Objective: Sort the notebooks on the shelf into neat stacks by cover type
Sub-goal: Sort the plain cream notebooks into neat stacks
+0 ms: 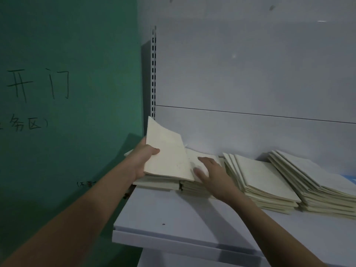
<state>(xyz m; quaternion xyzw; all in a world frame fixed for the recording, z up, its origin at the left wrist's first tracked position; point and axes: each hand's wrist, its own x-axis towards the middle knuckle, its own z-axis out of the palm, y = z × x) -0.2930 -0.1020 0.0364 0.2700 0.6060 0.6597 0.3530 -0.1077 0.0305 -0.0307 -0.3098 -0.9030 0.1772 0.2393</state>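
Note:
Cream-covered notebooks lie in piles along the back of a white shelf (173, 214). My left hand (143, 159) grips a tilted cream notebook (165, 151) by its left edge, thumb on the cover, lifting it off the leftmost stack (158, 183). My right hand (212, 174) rests with straight fingers on the second stack (194, 187). To the right, a fanned pile (264, 182) leans sideways, and another slumped pile (316, 185) lies at the far right.
A green wall (67, 93) with handwritten characters borders the shelf on the left. A slotted metal upright (153, 74) and the white back panel (250, 74) rise behind the stacks. Something blue (351, 178) shows at the far right edge.

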